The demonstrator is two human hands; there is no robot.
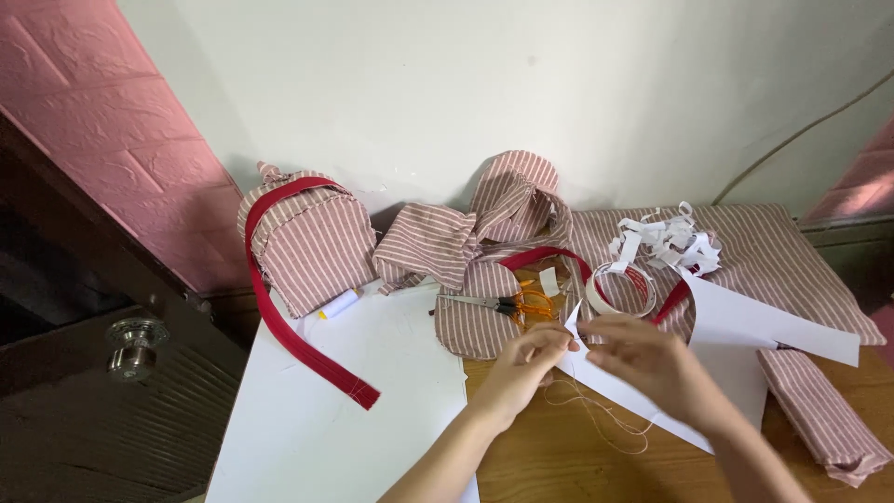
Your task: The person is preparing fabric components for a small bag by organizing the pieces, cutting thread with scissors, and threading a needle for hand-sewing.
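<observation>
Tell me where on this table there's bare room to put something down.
The white sheet at front left is bare between the red strap and the left hand. A bare patch of wooden table lies between the forearms, crossed only by loose thread. The back is crowded: striped fabric pieces, scissors, tape roll, paper scraps.

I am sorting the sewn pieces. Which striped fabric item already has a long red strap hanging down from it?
The small striped backpack on the left, against the wall. Its red strap trails across the white sheet; the other striped pieces lie flat or crumpled.
</observation>
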